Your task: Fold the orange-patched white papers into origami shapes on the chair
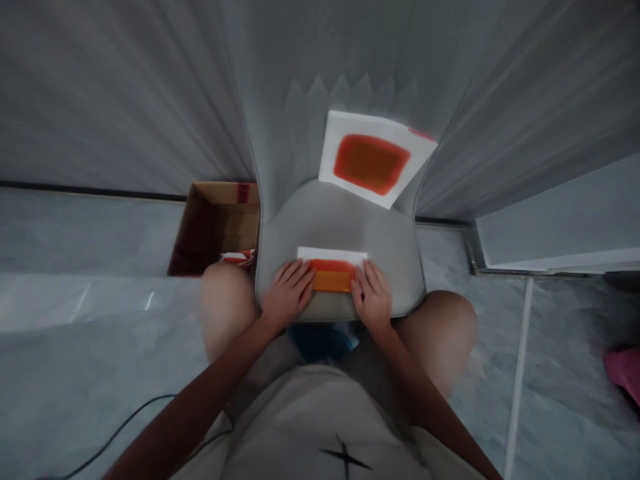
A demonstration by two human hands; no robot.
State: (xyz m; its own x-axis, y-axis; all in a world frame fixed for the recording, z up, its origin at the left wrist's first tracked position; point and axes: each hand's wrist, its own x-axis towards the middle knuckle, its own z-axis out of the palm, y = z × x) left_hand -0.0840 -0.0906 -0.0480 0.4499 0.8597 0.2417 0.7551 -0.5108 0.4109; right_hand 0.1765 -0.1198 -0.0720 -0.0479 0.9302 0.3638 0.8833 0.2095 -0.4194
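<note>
On the front part of a grey chair seat point(280, 233) lies a folded sheet of paper point(333, 275), white along its far edge, red-orange and orange across the middle. My left hand point(290, 290) rests on its left end, fingers stretched out over it. Across from it, my right hand point(373, 293) lies on the right end with the fingers extended. Both thumbs point inward at the orange part. The two ends of the paper are partly hidden under my fingers. Farther back, a white paper piece point(373, 160) with a red-orange square leans against the chair's backrest.
An open cardboard box point(215, 220) stands on the floor left of the chair, with a red and white item point(237, 257) inside. My knees flank the seat. A dark cable point(120, 423) runs across the floor at lower left. Something pink point(625, 373) lies at far right.
</note>
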